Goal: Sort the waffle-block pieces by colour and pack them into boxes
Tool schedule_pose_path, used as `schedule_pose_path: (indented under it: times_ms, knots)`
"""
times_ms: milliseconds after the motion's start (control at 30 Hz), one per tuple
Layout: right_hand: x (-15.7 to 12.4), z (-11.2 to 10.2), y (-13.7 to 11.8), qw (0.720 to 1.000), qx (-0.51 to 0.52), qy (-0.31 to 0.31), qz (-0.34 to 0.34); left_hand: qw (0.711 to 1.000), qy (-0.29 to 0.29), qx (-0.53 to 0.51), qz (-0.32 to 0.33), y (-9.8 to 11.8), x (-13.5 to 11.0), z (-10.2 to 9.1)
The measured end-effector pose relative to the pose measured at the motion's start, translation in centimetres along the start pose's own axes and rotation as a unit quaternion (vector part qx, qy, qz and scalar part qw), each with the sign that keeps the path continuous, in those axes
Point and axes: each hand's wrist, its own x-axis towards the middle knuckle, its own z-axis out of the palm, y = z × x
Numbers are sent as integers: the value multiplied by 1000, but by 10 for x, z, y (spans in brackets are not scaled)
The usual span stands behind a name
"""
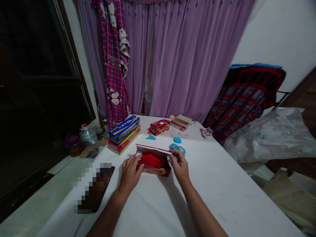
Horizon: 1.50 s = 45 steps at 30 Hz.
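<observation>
On the white table before me stands a small red cardboard box (161, 171) with its lid raised and its top open. Bright red plastic pieces (151, 158) fill the inside; their exact shape is hard to make out. My left hand (130, 170) grips the box at its left end, thumb at the near side and fingers by the end flap. At the right end, my right hand (180, 165) pinches the white inner flap (170, 160) between thumb and fingers. Just beyond that hand lie blue spiky plastic pieces (177, 148), partly hidden by the fingers.
Behind are a closed red box (160, 127), an open empty box (181, 122), more blue pieces (177, 140) and a crumpled packet (206, 132). A blue carton (124, 128) lies on a red-and-green carton (125, 141) at left. A dark phone (98, 189) rests near the left edge.
</observation>
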Motion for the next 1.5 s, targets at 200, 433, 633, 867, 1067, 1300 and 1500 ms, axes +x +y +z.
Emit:
schedule_pose_path:
  times_ms: [200,433,633,867,1067,1300,1500]
  knots:
    - [-4,4,-5,999,39,8,34,997,3,-60,-51,-1,1,2]
    - [-8,1,-1,999,-45,11,-14,980,71,-130,-131,-11,7,4]
    - [-13,-13,3,978,-152,-52,-132,994,42,-63,-84,-19,11,-8]
    - [-22,-15,10,966,-192,-65,-162,995,-62,-73,-23,-24,20,-21]
    - [-24,-16,18,957,-219,-55,-183,971,-88,-212,-71,-26,26,-19]
    - [-29,-18,22,945,-251,-53,-204,960,-53,-254,-108,-26,26,-14]
    - [-27,-18,18,926,-298,-69,-222,976,-63,-204,-47,-23,31,-21]
